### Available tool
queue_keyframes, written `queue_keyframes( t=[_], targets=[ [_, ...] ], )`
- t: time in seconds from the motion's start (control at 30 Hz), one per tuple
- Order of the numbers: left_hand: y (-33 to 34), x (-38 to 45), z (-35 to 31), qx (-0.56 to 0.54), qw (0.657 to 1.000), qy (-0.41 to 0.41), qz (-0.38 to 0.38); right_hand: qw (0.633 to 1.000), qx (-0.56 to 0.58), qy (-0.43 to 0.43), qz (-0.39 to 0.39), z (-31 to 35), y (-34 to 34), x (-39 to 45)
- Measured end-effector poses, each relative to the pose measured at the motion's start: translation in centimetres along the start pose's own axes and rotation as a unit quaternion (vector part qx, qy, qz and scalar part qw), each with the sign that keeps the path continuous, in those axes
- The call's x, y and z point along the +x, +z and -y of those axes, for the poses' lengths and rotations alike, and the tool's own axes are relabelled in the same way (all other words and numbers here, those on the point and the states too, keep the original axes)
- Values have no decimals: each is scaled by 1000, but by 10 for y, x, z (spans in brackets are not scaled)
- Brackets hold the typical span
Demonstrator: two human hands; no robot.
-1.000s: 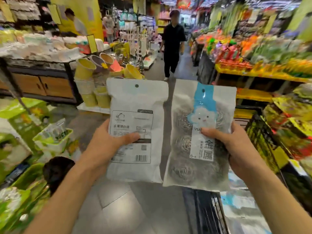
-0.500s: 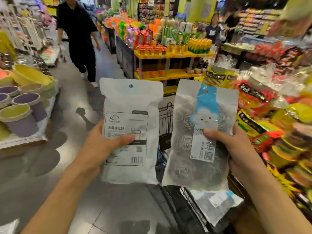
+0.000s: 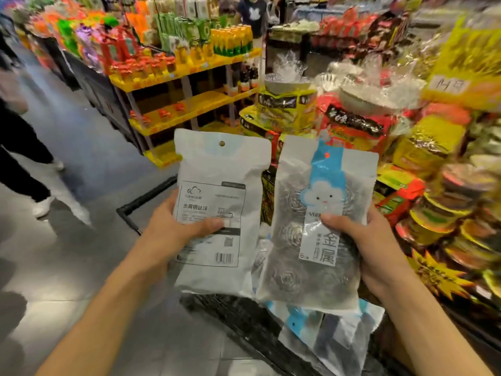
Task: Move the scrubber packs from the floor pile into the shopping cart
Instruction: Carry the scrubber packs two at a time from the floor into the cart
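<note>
Head view
Left hand (image 3: pixel 173 229): curled round a white scrubber pack (image 3: pixel 219 213) — thumb laid across its printed back label, pack held upright.
Right hand (image 3: pixel 376 248): closed on a clear scrubber pack (image 3: pixel 314 232), thumb pressed on the front; steel coils are seen through the film.
Packs: held side by side, edges overlapping low down, above the shopping cart (image 3: pixel 146 199).
Cart contents: another pack (image 3: pixel 333 337) lies below — blue-and-white, blurred.
Surroundings: yellow shelves (image 3: pixel 189 104) stand behind.
</note>
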State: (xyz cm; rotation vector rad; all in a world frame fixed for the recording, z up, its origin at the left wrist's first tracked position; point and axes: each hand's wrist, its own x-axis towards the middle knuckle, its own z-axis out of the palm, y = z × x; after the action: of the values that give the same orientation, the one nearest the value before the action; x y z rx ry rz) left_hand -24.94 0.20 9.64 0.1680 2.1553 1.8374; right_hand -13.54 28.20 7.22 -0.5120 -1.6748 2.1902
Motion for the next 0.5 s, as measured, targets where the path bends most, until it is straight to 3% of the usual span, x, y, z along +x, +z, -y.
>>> queue_keyframes(
  t=[0.2,0.5],
  targets=[
    [30,103,17,36,995,-32,85,996,6,36,-83,-32,-16,51],
    [66,228,97,84,962,-100,239,972,-8,78,-220,-121,-28,102]
  ],
)
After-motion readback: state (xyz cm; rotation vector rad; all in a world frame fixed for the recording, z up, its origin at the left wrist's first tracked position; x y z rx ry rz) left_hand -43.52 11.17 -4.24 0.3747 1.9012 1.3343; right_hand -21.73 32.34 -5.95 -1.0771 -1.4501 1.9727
